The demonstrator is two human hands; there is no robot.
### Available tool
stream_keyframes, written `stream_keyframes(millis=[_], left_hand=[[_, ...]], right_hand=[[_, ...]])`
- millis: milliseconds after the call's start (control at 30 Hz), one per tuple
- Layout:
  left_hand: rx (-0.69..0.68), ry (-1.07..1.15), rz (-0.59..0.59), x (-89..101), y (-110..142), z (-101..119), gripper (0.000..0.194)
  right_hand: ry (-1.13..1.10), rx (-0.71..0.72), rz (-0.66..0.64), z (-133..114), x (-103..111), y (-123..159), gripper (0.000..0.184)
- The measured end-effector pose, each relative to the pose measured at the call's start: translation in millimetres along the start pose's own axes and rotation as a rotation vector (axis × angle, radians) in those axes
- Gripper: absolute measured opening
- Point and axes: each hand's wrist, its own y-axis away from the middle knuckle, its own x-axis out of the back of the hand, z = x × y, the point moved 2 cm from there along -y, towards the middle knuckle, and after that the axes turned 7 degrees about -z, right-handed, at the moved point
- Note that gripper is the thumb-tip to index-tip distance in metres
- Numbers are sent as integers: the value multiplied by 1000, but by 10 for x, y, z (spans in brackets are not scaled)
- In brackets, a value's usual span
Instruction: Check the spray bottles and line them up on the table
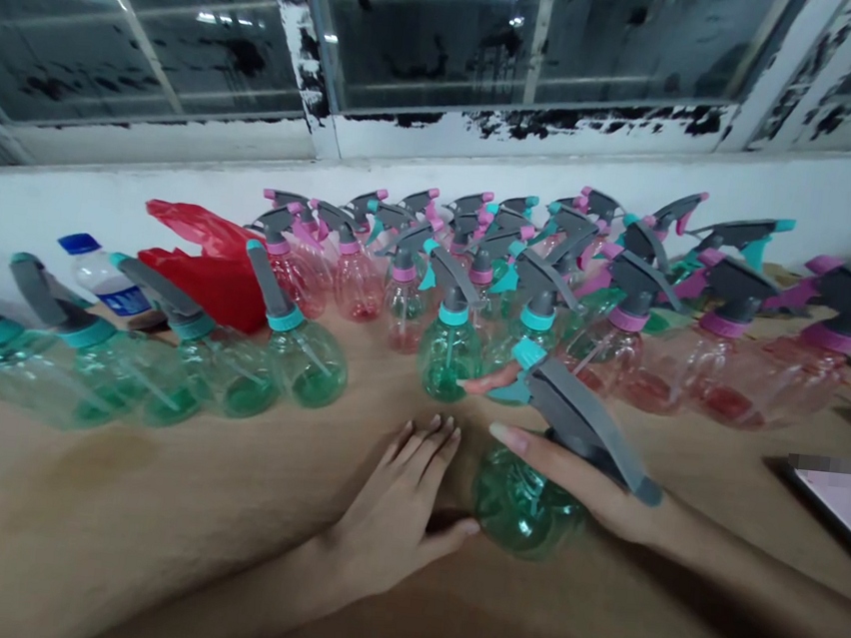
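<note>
My right hand (611, 492) is closed around the neck of a green spray bottle (519, 514), just below its grey trigger head with a turquoise nozzle. One finger reaches forward beside the turquoise trigger, and the thumb crosses the near side of the neck. Flat on the wooden table (224, 540) lies my left hand (390, 526), fingers stretched out and holding nothing. Its thumb tip is close to the base of the held bottle; I cannot tell whether they touch. Just beyond stands another green spray bottle (452, 352) with a turquoise collar.
Several green spray bottles (246, 382) stand in a row at left. Many pink and green ones crowd the back and right, including a pink spray bottle (736, 379). A red plastic bag (226, 280), a blue-capped bottle (109, 279) and a phone (844, 505) lie around them.
</note>
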Motion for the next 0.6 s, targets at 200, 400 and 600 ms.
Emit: stream_keyframes(millis=[200, 400, 600], left_hand=[[8, -21, 22, 1, 4, 3, 69], [2, -1, 7, -9, -2, -3, 72], [-1, 2, 5, 2, 1, 4, 68]], right_hand=[[-47, -54, 8, -21, -9, -17, 21], [-12, -107, 83, 27, -53, 19, 24], [55, -82, 80, 10, -38, 84, 21]])
